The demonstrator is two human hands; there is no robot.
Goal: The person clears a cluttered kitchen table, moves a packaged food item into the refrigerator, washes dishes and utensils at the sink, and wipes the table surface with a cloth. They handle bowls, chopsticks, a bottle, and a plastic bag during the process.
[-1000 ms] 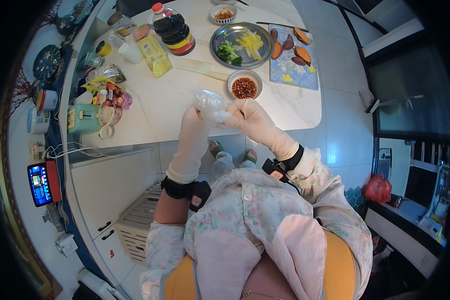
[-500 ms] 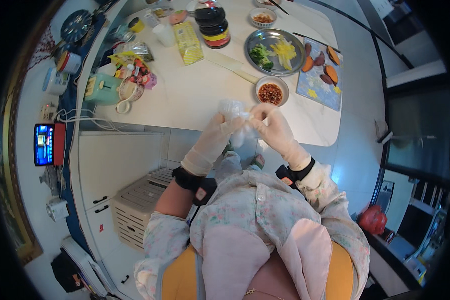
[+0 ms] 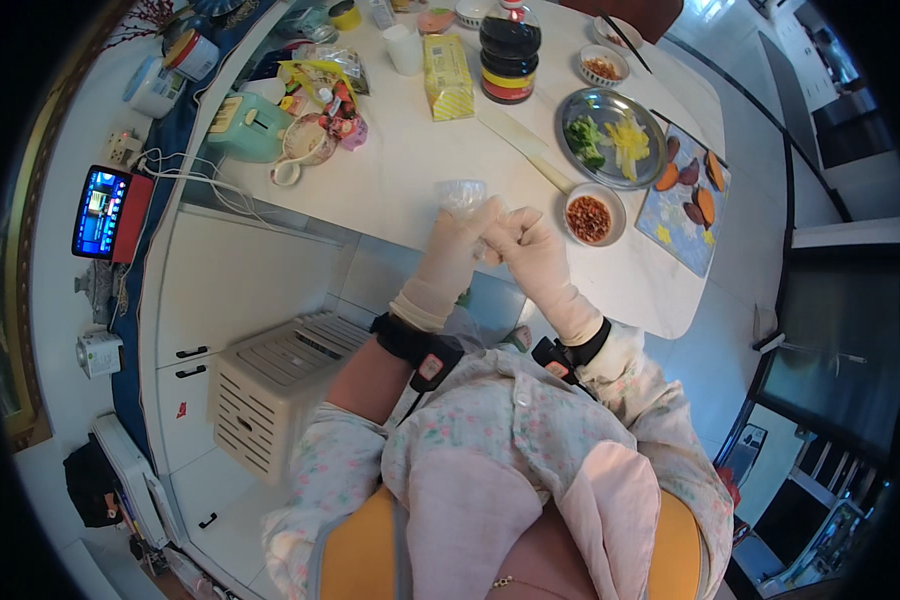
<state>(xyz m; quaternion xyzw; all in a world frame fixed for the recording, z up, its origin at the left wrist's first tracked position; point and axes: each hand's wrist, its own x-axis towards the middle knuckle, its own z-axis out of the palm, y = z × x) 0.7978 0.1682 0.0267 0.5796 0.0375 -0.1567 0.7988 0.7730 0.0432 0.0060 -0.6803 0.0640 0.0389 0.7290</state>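
With fingers narrow and closed, my left hand (image 3: 452, 245) holds the clear plastic (image 3: 462, 193) over the near edge of the table (image 3: 385, 195), and my right hand (image 3: 532, 250) seems to pinch it just beside. To do this well, I think the left must stay firm and the right pull gently, because thin plastic can tear, and both should avoid the sauce bowl (image 3: 618, 222), with the knife (image 3: 530, 148) and plate (image 3: 615, 181) farther behind.

From the left hand (image 3: 457, 242), there is room to slide left over the worktop (image 3: 395, 175) up to the mug (image 3: 310, 142). Near the right hand (image 3: 532, 252), the sauce bowl (image 3: 618, 213) blocks the way, and the knife (image 3: 525, 150) lies behind.
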